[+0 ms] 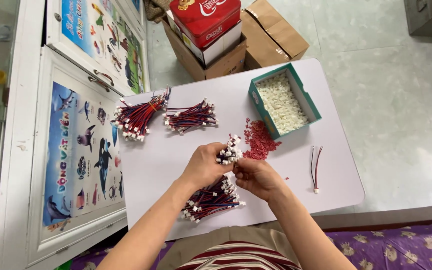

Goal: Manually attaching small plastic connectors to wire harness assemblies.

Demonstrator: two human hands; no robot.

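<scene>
Your left hand (203, 165) clamps the wire bundle (221, 175) at frame centre; your right hand (256, 176) pinches its connectors. Loosen up, and wires could slide out.

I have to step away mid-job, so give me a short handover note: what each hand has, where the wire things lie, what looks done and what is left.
Left hand: closed around a bundle of red-and-blue wires, white connector ends up by the fingers.
Right hand: pinching at those connector ends.
On the white table: two finished-looking bundles at the far left, a teal box of white connectors, a pile of small red pieces beside it, one single wire at the right.
Done, apparently: the two laid-off bundles. Left: the bundle in hand; how far along it is I cannot tell.
</scene>
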